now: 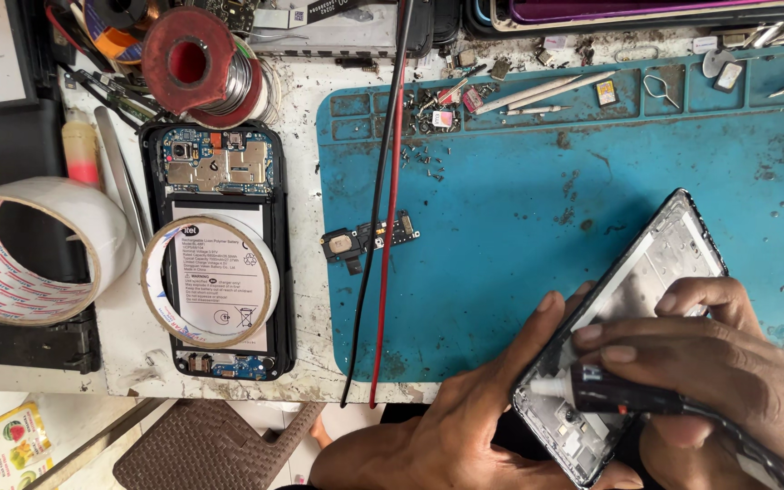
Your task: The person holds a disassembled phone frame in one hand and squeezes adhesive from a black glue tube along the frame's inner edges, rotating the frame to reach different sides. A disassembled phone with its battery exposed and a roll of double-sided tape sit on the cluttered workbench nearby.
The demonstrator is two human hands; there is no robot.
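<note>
Left hand point(451, 426): my fingers are closed around the lower left edge of the black-rimmed phone frame point(637, 299), thumb lying along its side.
Right hand point(728, 372): my fingers pinch a black glue tube with a white nozzle point(592, 392), its tip on the frame's lower part.
Frame: tilted, held just above the near edge of the blue silicone work mat point(519, 227).
Mat: lies on the dirty white surface point(306, 145).
Nearby: an opened black phone point(220, 245) with a tape roll point(158, 272) on its battery.

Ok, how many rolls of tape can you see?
2: a large roll at the bench's left edge, and a smaller roll lying on the opened phone. Others may be hidden.
</note>
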